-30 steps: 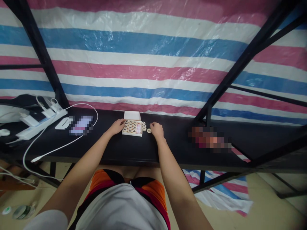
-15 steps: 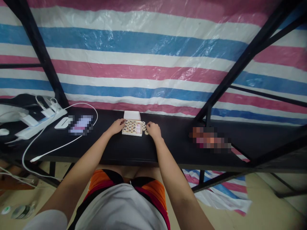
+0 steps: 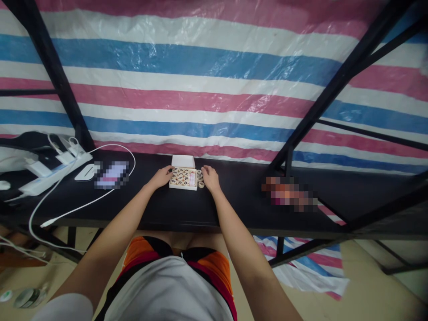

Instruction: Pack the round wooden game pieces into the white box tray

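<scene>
A small wooden box point(image 3: 183, 186) of round chess pieces lies on the black table point(image 3: 234, 200) in front of me. Its white lid point(image 3: 183, 161) lies just behind it. My left hand point(image 3: 162, 176) rests against the box's left side, fingers curled at its edge. My right hand point(image 3: 209, 177) sits at the box's right side, fingers bent over a few loose round pieces point(image 3: 200, 177) beside the box. What its fingers hold, if anything, is hidden.
At the far left are a white power strip point(image 3: 50, 171) with plugs, a white cable point(image 3: 80, 205) and a white mouse point(image 3: 85, 171). A striped tarp point(image 3: 214, 80) hangs behind the table. Black frame bars point(image 3: 334, 84) cross on the right.
My right hand has slid left toward the box, drawing the loose pieces in beside it. My left hand has stayed at the box.
</scene>
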A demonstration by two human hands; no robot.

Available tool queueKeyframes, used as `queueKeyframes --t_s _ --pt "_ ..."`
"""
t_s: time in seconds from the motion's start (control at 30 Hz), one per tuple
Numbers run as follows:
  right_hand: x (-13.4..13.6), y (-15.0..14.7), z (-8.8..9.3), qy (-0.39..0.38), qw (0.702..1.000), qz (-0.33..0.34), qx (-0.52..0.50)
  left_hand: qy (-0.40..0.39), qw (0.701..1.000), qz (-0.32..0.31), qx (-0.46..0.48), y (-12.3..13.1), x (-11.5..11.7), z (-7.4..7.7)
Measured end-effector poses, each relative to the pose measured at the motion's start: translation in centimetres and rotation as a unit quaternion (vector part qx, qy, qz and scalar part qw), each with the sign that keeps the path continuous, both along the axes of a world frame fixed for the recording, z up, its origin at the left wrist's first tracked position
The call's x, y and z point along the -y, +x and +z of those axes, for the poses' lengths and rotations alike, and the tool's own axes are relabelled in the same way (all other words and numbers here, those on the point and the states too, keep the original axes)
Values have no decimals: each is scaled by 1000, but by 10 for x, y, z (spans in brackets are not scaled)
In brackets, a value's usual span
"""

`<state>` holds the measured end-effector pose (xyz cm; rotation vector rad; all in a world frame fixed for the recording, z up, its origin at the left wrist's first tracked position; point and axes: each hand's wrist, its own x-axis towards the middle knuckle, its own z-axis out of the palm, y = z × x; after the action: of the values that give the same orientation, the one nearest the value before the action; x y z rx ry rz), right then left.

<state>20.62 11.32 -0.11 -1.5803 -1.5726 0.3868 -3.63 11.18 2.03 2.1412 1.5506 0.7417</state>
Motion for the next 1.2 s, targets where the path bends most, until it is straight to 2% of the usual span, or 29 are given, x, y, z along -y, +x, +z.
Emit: queueKeyframes --t_s 0.13,0.3,0.47,0.67,1.0,1.2 --pt "0 -11 -1 -20 997 49 -58 -7 1000 11 7 1 1 2" --pt "2 -18 3 -59 993 86 -62 -20 999 36 17 2 1 3" --pt "0 -21 1 -54 992 98 -56 -27 998 55 14 3 1 5" --pt "-12 -19 -7 -52 995 73 -38 -24 998 54 14 3 -1 2" --pt "-16 -23 -8 -66 990 127 16 -28 998 58 17 5 2 3" --pt "-15 -26 -6 -75 988 133 5 -31 998 53 27 4 2 3"
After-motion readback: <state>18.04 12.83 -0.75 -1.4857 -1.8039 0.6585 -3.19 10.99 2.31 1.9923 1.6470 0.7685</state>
